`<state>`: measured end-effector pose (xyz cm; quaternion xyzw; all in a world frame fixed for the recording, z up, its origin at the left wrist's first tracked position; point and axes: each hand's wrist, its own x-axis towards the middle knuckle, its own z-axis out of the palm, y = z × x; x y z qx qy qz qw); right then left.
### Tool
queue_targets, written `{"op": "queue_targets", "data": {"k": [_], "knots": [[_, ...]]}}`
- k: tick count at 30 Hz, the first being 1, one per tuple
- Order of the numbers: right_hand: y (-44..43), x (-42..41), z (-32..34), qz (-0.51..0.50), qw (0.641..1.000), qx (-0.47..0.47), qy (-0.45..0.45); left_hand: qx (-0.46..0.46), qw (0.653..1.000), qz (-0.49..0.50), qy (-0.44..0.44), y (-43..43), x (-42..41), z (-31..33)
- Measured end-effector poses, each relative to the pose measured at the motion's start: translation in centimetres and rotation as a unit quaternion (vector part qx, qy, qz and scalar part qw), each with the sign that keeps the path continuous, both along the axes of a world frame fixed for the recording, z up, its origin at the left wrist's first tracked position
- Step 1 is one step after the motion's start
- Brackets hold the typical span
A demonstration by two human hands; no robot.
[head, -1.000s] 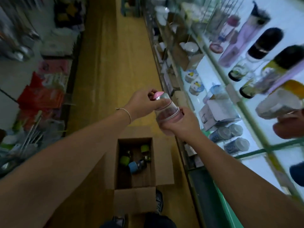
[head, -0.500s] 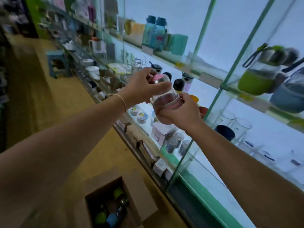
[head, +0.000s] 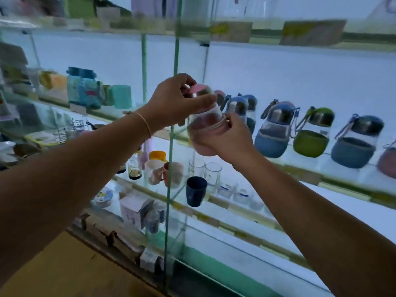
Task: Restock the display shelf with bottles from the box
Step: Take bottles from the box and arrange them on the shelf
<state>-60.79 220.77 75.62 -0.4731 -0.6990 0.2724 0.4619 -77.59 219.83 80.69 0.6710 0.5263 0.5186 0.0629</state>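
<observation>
Both hands hold one bottle (head: 206,120) near the middle of the view, in the air before the glass shelf (head: 304,175). The left hand (head: 175,103) comes in from 8 o'clock, and its fingers curl round the pink cap (head: 198,89) and the neck. The right hand (head: 225,140) comes in from 4 o'clock. It grips the lower body, which wears a pink sleeve, with the palm under the base.

The bottle is not upright. Its long axis leans: the cap points to about 11 o'clock and the base to about 5 o'clock.

On the same shelf a row of bottles (head: 237,105) runs from the hands toward 3 o'clock, all with the cap up. I count seven. Three stand just behind the hands and are partly hidden, one with a pinkish cap and two with blue caps. After them come the first blue bottle (head: 273,136), the green bottle (head: 310,142), the second blue bottle (head: 353,151) and a pink bottle (head: 389,162) that the right edge cuts.

On the shelf below, at 6 o'clock from the hands, stand one dark blue cup (head: 196,190) and two clear glasses (head: 212,173). One thin bracelet (head: 145,123) lies round the left wrist.
</observation>
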Motion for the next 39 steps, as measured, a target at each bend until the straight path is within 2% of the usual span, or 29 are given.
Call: {"op": "queue_targets", "data": {"k": [6,10,13,19,24,39], "knots": [[1.4,8.8,1.6,-0.072,0.997,0.033,-0.011,0.03,0.998,-0.05,0.035,3.1,9.2,2.3],[1.8,14.3,2.5,-0.082,0.995,-0.016,0.053,0.051,0.994,-0.074,0.067,4.2,14.7,3.4],[2.0,17.3,2.3,-0.12,0.992,0.031,0.018,0.064,0.989,-0.093,0.096,4.9,18.4,3.9],[2.9,22.6,1.7,-0.135,0.99,0.011,0.023,0.052,0.983,-0.12,0.128,6.9,24.2,3.8],[4.2,24.8,0.7,-0.151,0.988,-0.001,0.039,0.039,0.98,-0.129,0.148,8.6,26.9,3.1],[8.6,26.2,-1.9,-0.148,0.987,-0.069,-0.006,-0.027,0.961,-0.112,0.253,12.2,28.5,1.4]]}}
